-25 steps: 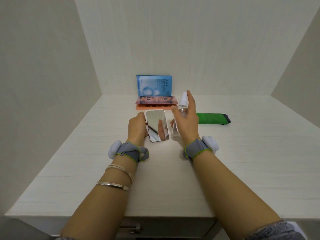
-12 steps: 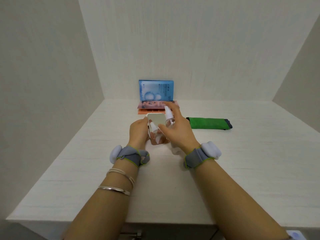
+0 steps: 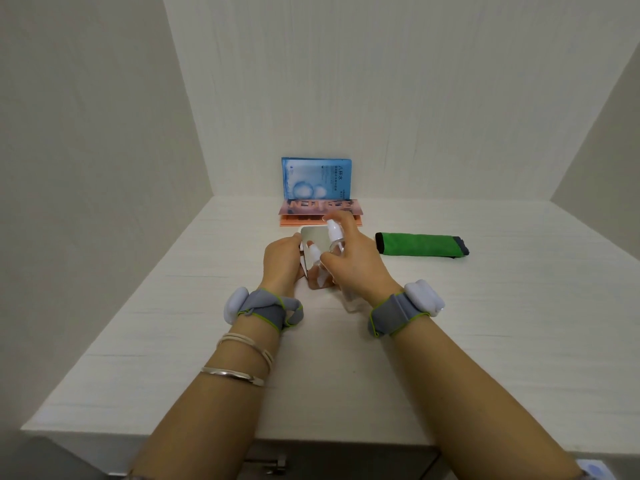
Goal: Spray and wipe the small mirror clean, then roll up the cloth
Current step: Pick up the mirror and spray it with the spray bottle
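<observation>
My left hand [image 3: 281,263] grips the left edge of the small rounded mirror [image 3: 314,239], which is tilted up off the table. My right hand [image 3: 356,263] is wrapped around a clear spray bottle with a white nozzle [image 3: 335,232], held right over the mirror with the index finger on top of the nozzle. The bottle's reflection shows in the glass. The green cloth [image 3: 420,244] lies folded flat on the table to the right of my hands, apart from them.
A blue packet [image 3: 317,178] leans on the back wall behind a pink and orange flat box [image 3: 320,211]. Walls close in the white table [image 3: 485,323] on left, back and right. A drawer handle [image 3: 266,464] shows below the front edge.
My right hand brought the spray bottle left and tipped it over the mirror. My left hand raised the mirror from lying flat. The cloth has not moved.
</observation>
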{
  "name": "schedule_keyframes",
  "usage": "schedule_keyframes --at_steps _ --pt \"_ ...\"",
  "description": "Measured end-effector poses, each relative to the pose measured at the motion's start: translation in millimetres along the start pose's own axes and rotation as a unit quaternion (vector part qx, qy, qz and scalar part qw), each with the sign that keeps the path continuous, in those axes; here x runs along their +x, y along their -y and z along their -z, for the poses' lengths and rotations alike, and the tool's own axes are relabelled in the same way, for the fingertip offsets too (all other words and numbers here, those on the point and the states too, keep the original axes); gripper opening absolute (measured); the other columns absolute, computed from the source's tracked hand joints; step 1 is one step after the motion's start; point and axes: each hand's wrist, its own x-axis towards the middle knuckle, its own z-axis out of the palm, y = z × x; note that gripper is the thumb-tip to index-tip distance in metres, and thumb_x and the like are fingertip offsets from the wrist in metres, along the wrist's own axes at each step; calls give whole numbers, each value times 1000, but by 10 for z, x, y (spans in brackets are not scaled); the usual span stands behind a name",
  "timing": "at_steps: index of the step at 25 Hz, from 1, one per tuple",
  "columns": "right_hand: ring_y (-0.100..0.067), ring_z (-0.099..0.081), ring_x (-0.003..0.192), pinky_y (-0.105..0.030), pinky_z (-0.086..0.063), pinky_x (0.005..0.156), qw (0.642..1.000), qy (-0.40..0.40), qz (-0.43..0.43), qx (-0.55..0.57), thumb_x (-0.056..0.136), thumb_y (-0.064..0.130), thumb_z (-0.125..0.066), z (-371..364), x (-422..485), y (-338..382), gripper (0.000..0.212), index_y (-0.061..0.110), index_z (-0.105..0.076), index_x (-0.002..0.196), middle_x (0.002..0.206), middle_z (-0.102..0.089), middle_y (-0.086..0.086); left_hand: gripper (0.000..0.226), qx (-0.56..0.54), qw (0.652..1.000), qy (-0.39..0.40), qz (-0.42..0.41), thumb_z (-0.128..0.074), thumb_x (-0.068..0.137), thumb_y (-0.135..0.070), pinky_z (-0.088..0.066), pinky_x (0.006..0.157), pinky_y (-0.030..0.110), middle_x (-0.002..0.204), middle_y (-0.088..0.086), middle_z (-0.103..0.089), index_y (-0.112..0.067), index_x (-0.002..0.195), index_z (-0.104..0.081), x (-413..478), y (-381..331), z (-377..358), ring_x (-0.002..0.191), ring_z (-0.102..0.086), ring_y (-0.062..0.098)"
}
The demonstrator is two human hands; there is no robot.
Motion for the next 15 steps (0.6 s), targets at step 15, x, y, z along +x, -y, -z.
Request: schedule_keyframes --at_steps 15 --pt "-26 -60 78 -40 -53 70 1000 6 -30 0 75 14 -56 -8 40 -38 45 33 -38 112 89 -58 -2 25 -110 993 -15 36 -43 91 -16 -42 44 19 55 0 -52 -15 65 -46 -29 -42 11 47 -49 10"
